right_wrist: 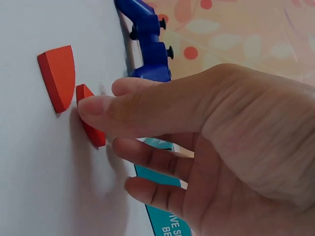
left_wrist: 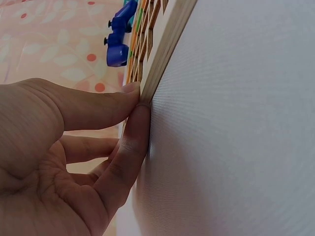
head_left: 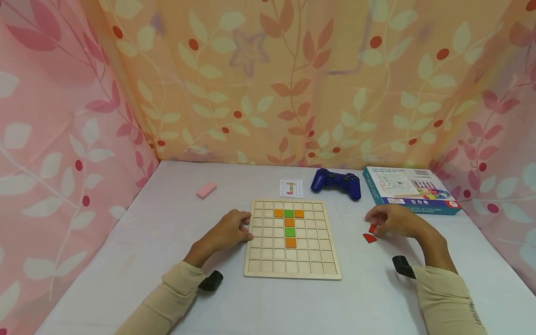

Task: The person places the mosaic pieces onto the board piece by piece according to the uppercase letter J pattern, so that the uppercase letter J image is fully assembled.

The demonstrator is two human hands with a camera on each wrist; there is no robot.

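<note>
A pale wooden grid board (head_left: 314, 263) carries orange (head_left: 291, 243) and green (head_left: 290, 232) squares laid in a T shape. My left hand (head_left: 228, 229) pinches its left edge; the left wrist view shows the thumb (left_wrist: 103, 105) on top and a finger against the side. My right hand (head_left: 395, 221) is at a small red piece (right_wrist: 93, 132), pinching it with the thumb over its face; the fingertip behind is hidden. Another red piece (right_wrist: 61, 78), with a curved edge, lies flat on the white table beside it.
A small picture card (head_left: 291, 189) lies beyond the board, with a blue game controller (head_left: 336, 183) to its right. A teal-edged box (head_left: 412, 188) sits at the back right. At the back left is a pink block (head_left: 206, 190). Flowered cloth hangs round the table.
</note>
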